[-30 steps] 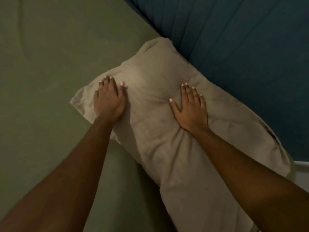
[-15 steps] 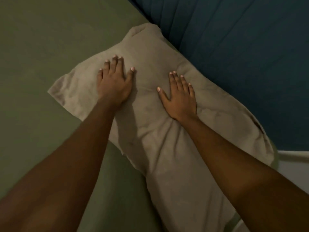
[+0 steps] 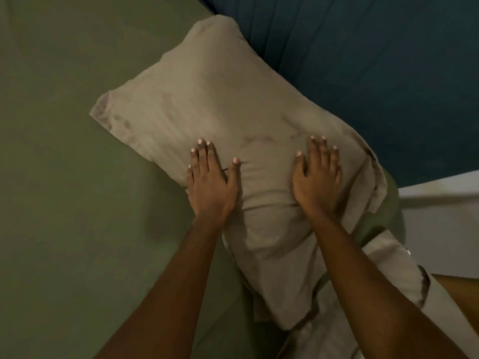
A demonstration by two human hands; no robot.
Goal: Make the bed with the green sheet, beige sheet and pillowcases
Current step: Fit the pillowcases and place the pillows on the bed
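Green sheet (image 3: 64,177) covers the bed, with a blue panel (image 3: 363,60) behind it. On the sheet lies the pillow (image 3: 207,99). The left hand (image 3: 210,185) and right hand (image 3: 317,182) press flat on it, fingers straight and close together, now nearer its near end than half a second ago.

Dim light is falling on a ribbed blue panel (image 3: 363,60), a pale surface (image 3: 440,229) showing below it.

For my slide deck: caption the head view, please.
Bed-making: left hand and right hand press flat on beige pillow atop green sheet.
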